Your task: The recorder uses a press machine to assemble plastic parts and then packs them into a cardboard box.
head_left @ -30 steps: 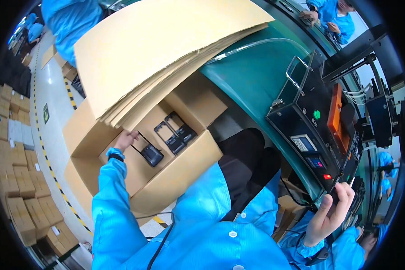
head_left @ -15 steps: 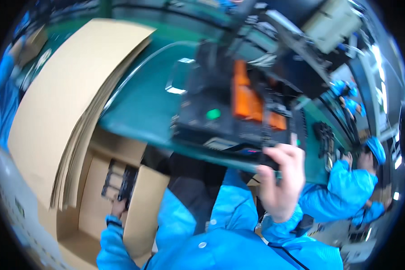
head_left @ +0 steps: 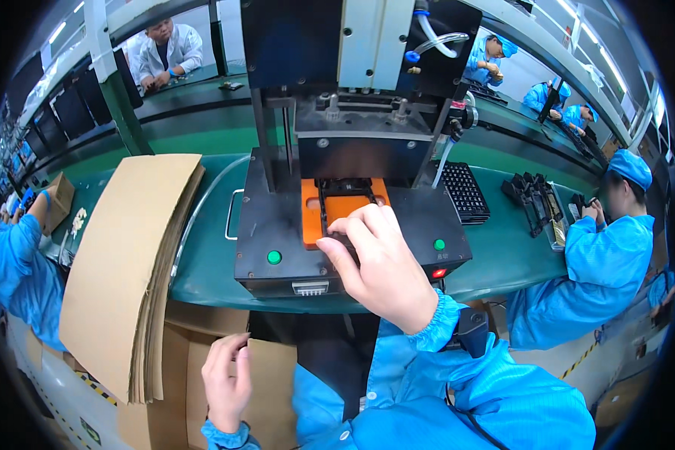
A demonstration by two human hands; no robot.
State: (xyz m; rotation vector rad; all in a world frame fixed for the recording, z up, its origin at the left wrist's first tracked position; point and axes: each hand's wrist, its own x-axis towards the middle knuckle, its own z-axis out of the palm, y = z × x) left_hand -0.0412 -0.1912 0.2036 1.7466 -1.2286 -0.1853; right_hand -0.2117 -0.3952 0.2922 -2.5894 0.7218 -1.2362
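My right hand [head_left: 379,266] reaches over the front of a black press machine [head_left: 270,225]. Its fingertips close on a black frame-shaped part [head_left: 345,187] that lies in the orange fixture [head_left: 312,214] under the press head. My left hand [head_left: 225,375] hangs low at the left with its fingers loosely bent and nothing in them. It rests against the flap of an open cardboard box [head_left: 274,375]. Both my sleeves are blue. A green button [head_left: 274,257] sits left of my right hand, another green button [head_left: 439,244] to its right.
A thick stack of flat cardboard sheets [head_left: 127,255] leans over the box and the green belt [head_left: 202,247]. A black tray of small parts [head_left: 465,191] lies right of the machine. Co-workers in blue sit at the right [head_left: 600,255] and left [head_left: 15,270].
My view has swung from the cardboard box up to the press. My right hand went from the machine's front edge onto the orange fixture. My left hand came out of the box.
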